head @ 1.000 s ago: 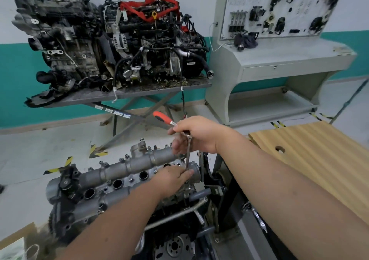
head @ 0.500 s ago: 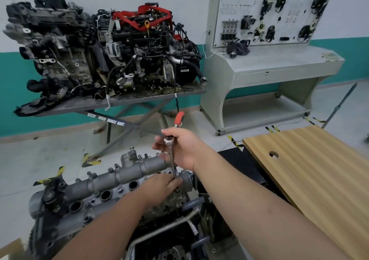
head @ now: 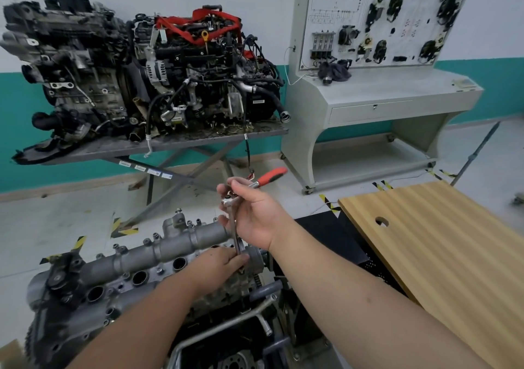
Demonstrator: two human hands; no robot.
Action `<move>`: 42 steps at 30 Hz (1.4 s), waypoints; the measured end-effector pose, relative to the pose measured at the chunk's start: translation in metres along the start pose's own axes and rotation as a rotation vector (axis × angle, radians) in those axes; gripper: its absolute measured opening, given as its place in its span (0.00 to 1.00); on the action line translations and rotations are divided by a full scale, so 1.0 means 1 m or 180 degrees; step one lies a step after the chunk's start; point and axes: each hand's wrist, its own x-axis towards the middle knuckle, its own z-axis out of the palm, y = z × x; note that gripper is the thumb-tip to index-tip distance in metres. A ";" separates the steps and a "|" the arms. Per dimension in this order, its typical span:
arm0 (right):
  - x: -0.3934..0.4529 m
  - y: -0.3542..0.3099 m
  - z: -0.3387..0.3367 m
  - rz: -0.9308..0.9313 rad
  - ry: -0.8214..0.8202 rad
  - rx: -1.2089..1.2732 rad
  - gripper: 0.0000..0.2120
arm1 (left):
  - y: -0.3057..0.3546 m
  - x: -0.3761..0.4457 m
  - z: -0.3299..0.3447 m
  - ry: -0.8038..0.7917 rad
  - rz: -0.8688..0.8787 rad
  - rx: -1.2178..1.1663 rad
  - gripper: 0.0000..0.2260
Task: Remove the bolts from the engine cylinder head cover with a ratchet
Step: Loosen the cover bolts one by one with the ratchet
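Both hands [head: 252, 215] hold ratchet [head: 256, 184], seemingly on cover [head: 158, 251].

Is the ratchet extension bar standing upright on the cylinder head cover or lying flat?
Upright: the extension bar runs near-vertically from the ratchet head in the right hand down to the left hand on the cylinder head cover.

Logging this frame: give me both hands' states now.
Left hand: fingers pinching the extension bar's lower end.
Right hand: gripping the ratchet at its head.
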 end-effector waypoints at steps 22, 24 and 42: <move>-0.030 0.004 -0.003 -0.3228 0.0214 -0.6332 0.14 | 0.013 -0.012 -0.007 -0.0185 -0.0163 -0.0411 0.17; -0.029 -0.001 0.005 -0.3029 0.0110 -0.6894 0.17 | 0.012 -0.011 -0.005 -0.0157 -0.0135 -0.0352 0.16; -0.012 -0.031 0.041 0.0227 0.0371 -0.3613 0.10 | 0.003 -0.006 -0.002 -0.0075 0.0018 -0.0020 0.19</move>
